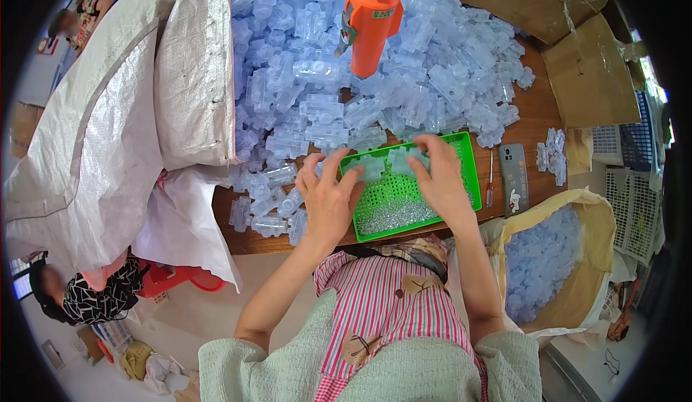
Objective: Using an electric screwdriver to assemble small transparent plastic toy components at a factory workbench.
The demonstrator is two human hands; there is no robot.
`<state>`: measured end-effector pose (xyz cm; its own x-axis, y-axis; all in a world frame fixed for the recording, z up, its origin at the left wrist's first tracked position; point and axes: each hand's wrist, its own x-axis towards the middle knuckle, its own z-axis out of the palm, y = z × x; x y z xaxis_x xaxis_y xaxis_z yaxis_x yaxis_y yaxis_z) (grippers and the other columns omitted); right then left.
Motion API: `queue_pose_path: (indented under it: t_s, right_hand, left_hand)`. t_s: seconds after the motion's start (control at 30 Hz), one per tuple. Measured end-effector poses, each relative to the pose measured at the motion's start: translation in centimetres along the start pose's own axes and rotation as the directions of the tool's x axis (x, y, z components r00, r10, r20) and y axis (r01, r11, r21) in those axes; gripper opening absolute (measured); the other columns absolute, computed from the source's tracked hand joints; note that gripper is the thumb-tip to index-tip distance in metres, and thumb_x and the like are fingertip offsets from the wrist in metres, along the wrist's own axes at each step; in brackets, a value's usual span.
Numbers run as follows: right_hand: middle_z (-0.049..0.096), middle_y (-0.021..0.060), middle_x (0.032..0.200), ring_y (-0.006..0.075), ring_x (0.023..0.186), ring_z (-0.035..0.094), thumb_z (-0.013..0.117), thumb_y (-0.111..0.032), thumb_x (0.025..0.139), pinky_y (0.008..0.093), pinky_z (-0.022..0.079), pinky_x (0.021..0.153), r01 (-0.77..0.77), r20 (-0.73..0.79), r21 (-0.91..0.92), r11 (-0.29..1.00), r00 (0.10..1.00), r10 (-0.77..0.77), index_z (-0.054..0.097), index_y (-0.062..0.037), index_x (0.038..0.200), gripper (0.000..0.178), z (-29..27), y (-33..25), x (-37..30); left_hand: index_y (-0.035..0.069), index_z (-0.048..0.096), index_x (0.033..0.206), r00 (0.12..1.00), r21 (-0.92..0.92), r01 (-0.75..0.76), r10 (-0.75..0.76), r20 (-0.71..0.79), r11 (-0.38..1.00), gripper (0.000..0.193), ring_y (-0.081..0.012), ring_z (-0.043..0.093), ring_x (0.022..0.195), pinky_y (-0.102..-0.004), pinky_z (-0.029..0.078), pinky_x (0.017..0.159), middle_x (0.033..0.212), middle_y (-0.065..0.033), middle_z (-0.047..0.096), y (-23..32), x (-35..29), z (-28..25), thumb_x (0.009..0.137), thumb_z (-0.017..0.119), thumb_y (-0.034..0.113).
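Both hands rest on clear plastic parts at the far end of a green tray point(461, 158) on the bench point(530, 117). The left hand point(328, 199) pinches one part point(369, 167); the right hand point(441, 178) holds another point(401, 159).

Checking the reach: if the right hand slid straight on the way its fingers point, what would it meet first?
The right hand points up-left across the green tray. It would likely first meet the clear part at its fingertips, then the pile beyond; depth is unclear.

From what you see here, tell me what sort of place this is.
Probably a small assembly workshop: a heap of clear plastic parts covers the wooden bench, an orange hanging power screwdriver dangles above, and a green perforated tray holds small screws.
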<state>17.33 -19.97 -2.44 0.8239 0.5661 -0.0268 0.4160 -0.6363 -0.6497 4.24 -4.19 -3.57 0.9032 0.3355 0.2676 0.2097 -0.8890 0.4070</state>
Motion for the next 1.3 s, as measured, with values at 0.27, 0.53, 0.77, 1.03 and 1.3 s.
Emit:
queue_pose_path:
  t_s: [0.27,0.53,0.77,1.03,1.3]
  right_hand:
    - [0.052,0.0141,0.103,0.0216,0.072,0.06,0.068,-0.009,0.08,0.0312,0.051,0.064,-0.127,-0.05,0.289,0.949,0.988,0.147,0.056,-0.0022,0.107,0.03,1.3,-0.4,-0.9]
    - [0.052,0.0112,0.099,0.0156,0.069,0.065,0.067,-0.007,0.082,0.0242,0.052,0.058,-0.231,-0.125,0.472,0.851,0.938,0.324,0.054,0.0033,0.105,0.028,2.8,0.0,-0.8]
    - [0.049,0.0106,0.1,0.012,0.061,0.045,0.066,-0.017,0.084,0.0264,0.041,0.057,-0.201,-0.225,0.254,0.946,0.939,0.26,0.055,-0.0038,0.108,0.03,1.3,-0.4,-1.3]
    - [0.051,0.0053,0.092,0.0104,0.065,0.043,0.064,-0.015,0.084,0.024,0.039,0.056,-0.079,-0.216,0.324,0.943,0.964,0.155,0.06,-0.004,0.1,0.019,0.3,-2.4,-1.7]
    - [0.054,0.0045,0.092,0.0115,0.068,0.045,0.064,-0.011,0.083,0.0245,0.04,0.058,-0.037,-0.18,0.33,0.943,0.978,0.101,0.062,-0.005,0.091,0.01,0.7,-3.4,-1.9]
  left_hand:
    - [0.018,0.067,0.092,0.993,0.072,-0.018,0.026,-0.115,0.997,0.019,-0.0277,0.039,0.117,-0.0453,0.024,0.093,0.119,0.0016,0.055,0.0,-0.5,1.1,0.073,0.069,0.017]
    - [0.021,0.066,0.094,0.995,0.092,0.013,-0.004,-0.095,0.996,0.025,-0.0273,0.037,0.119,-0.0459,0.022,0.092,0.121,0.003,0.053,0.2,-0.4,0.3,0.07,0.074,0.02]
    - [0.009,0.05,0.117,0.947,0.135,0.276,-0.245,-0.209,0.952,0.051,-0.0315,0.04,0.11,-0.0478,0.028,0.091,0.117,-0.0071,0.053,-3.3,2.3,-4.1,0.073,0.073,0.021]
    - [0.004,0.049,0.116,0.939,0.107,0.296,-0.268,-0.217,0.949,0.065,-0.0331,0.042,0.104,-0.0416,0.034,0.091,0.11,-0.0111,0.054,-4.8,2.0,-6.1,0.062,0.082,0.021]
    - [0.006,0.059,0.105,0.901,0.176,0.434,-0.427,-0.08,0.884,0.042,-0.031,0.052,0.092,-0.0378,0.043,0.08,0.098,-0.0103,0.06,-6.3,-2.3,-9.8,0.068,0.077,0.017]
